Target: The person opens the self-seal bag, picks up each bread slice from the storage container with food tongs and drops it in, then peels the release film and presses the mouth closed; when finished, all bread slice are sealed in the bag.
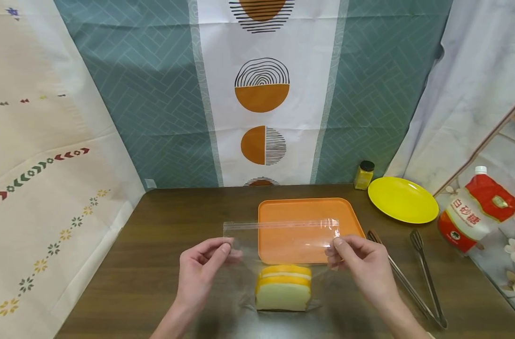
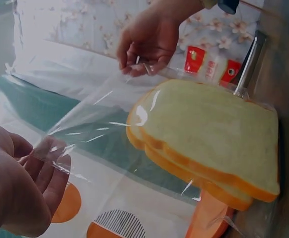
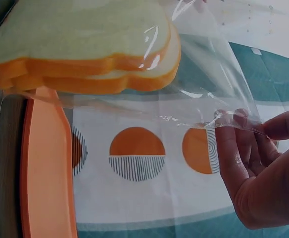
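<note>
Two slices of bread (image 1: 284, 294) with yellow-orange crusts stand one against the other inside a clear plastic bag (image 1: 283, 233). The bag's top edge is stretched flat between both hands. My left hand (image 1: 204, 266) pinches its left upper corner between thumb and fingers, and my right hand (image 1: 363, 263) pinches the right one. In the left wrist view the bread (image 2: 209, 134) shows through the taut, shiny film, with the right hand (image 2: 152, 42) at the far corner. The right wrist view shows the right hand (image 3: 263, 168) gripping the film close up.
Behind the bag lies an orange tray (image 1: 317, 207). To the right are metal tongs (image 1: 429, 278), a yellow plate (image 1: 403, 200), a small yellow jar with a black lid (image 1: 364, 175) and a red-and-white sugar bag (image 1: 473, 212). Patterned cloths (image 1: 168, 94) hang around the brown table (image 1: 156, 245).
</note>
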Demonstrator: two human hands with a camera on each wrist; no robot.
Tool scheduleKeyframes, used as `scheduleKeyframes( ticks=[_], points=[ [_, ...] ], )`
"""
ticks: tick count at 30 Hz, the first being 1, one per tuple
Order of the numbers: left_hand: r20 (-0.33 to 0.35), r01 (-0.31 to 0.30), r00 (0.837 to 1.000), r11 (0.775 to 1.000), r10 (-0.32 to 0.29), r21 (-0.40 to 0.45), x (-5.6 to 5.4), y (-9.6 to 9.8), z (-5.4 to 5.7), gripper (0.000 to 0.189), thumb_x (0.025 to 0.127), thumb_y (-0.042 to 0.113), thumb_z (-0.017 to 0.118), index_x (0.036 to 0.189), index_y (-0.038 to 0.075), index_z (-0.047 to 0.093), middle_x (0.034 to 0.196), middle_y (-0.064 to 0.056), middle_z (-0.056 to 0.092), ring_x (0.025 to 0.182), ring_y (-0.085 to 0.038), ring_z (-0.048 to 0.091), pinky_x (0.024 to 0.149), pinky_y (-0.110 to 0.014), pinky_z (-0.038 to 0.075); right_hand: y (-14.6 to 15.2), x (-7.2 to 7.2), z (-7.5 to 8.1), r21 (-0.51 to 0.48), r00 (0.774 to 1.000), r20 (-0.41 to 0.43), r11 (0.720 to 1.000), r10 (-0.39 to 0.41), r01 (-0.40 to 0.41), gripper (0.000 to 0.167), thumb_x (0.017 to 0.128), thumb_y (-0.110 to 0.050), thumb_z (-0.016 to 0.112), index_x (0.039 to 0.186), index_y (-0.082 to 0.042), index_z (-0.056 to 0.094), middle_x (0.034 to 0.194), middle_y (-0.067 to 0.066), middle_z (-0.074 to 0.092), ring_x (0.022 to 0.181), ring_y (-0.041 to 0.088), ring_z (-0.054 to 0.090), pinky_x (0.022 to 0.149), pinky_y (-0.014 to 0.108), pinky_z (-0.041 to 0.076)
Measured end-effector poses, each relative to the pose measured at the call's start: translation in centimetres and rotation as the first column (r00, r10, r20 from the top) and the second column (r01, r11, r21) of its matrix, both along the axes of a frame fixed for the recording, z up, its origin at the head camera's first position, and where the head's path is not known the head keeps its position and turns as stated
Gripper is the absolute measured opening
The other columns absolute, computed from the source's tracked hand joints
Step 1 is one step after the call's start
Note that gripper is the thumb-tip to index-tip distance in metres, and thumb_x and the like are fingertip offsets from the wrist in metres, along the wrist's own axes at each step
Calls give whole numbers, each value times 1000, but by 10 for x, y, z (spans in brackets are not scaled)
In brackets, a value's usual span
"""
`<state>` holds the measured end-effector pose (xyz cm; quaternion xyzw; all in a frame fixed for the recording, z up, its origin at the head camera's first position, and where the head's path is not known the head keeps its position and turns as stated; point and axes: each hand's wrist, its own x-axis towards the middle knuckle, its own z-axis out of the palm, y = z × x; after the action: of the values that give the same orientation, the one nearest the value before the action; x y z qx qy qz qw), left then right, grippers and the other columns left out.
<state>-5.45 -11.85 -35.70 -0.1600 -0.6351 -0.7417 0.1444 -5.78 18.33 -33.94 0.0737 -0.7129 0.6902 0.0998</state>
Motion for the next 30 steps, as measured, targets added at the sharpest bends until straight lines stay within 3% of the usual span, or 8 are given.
scheduleKeyframes(
  ticks=[4,7,9,11,13,15,21,30],
  points=[
    [30,29,999,999,-30,23,-2,3,-1,13,95,-9,61,103,-10,71,81,-12,75,72,-27,74,75,-41,59,0,0,-2,91,996,-11,992,-87,88,14,98,-4,64,96,9,69,88,16,71,64,21,68,60,35,59],
    [38,42,998,998,-43,39,-3,6,-2,14,95,-9,61,103,-9,72,81,-12,74,73,-29,74,74,-43,59,-4,-2,-4,193,956,-214,951,-199,241,11,92,2,69,102,6,69,98,13,70,76,15,67,66,23,57],
    [44,41,998,998,-43,44,-3,7,-3,14,95,-9,61,102,-6,73,82,-13,74,73,-29,74,75,-44,58,-11,-6,-3,212,853,-454,899,-257,384,14,89,1,68,102,6,68,102,16,66,86,19,63,77,17,51],
    [45,35,998,998,-37,50,-2,8,-3,15,95,-9,61,102,-4,74,82,-14,74,74,-30,74,76,-45,58,-23,-9,1,174,670,-690,836,-273,520,15,87,-4,67,98,6,69,100,19,64,89,28,59,79,19,45],
    [36,30,999,998,-32,48,-1,9,-4,17,95,-9,61,103,-3,74,82,-15,74,74,-30,74,75,-45,58,-39,-11,9,139,517,-833,829,-199,542,19,90,-12,65,93,6,70,96,22,63,84,34,56,76,27,43],
    [15,27,1000,999,-27,44,0,9,-4,18,94,-10,60,106,-5,73,82,-15,74,73,-30,74,74,-44,58,-57,-12,16,157,452,-888,866,-87,474,23,96,-17,61,90,3,71,90,17,65,80,33,58,73,30,45],
    [-34,51,998,998,-50,30,3,10,-5,22,95,-12,57,115,-12,67,87,-15,75,74,-29,74,74,-43,58,-103,-16,19,366,545,-816,902,192,230,10,96,-11,67,98,-3,73,93,6,68,80,22,63,67,27,53],
    [-166,106,981,994,-102,17,4,12,-6,30,92,-19,56,120,-14,65,98,-13,75,79,-28,74,72,-41,58,-125,-24,18,404,587,-780,891,216,208,19,82,-1,80,100,-6,76,92,1,67,77,15,58,64,20,48]
  ],
)
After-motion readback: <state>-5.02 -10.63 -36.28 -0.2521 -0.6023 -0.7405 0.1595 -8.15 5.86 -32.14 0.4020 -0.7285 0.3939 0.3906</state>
